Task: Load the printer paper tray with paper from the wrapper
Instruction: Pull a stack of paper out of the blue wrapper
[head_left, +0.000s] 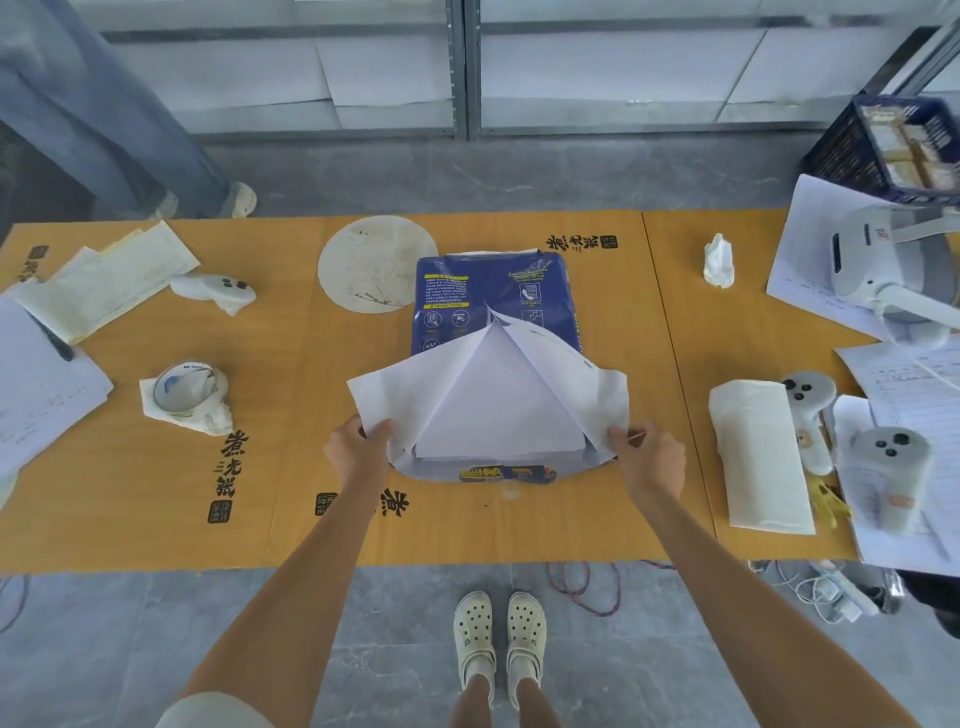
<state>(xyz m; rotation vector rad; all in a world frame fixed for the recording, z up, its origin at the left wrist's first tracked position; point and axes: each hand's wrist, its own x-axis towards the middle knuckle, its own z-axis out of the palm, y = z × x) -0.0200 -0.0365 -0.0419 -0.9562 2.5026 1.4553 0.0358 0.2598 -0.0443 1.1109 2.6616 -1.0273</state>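
A blue paper wrapper lies in the middle of the orange table, its near end torn open into white flaps. A white stack of paper shows inside the opening. My left hand pinches the left flap at its near corner. My right hand grips the right flap at its edge. Both flaps are spread outward and upward. No printer tray is in view.
A round paper disc lies left of the wrapper, a tape roll on a tissue further left, with loose sheets. On the right are a folded white towel, grey controllers, a headset and documents. A person's legs stand at the far left.
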